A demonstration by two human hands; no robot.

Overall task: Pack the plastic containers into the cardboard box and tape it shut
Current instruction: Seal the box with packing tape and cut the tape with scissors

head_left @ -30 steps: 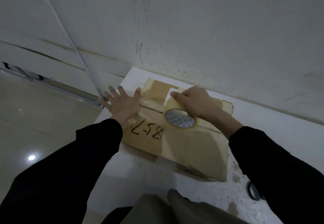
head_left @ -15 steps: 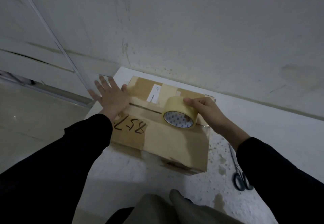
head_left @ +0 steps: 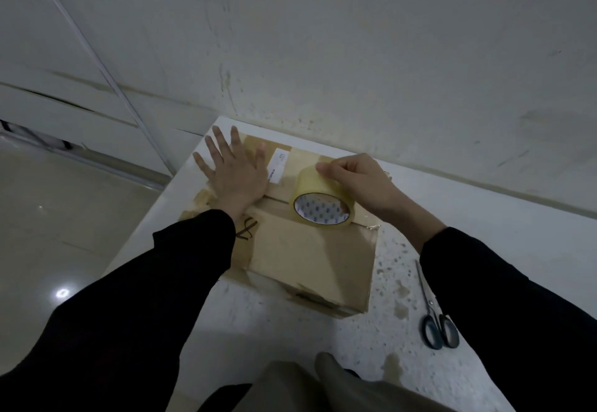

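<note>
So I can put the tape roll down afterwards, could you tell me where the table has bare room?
A bare patch of table lies right of the cardboard box, between the wall and the right sleeve. A second patch lies in front of the box. The scissors crowd the near right; left of the box only a thin strip is free.

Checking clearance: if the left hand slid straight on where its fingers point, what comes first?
Probably the scuffed white wall; nothing else lies ahead of the left hand, flat on the brown cardboard box, though depth is unclear.
</note>
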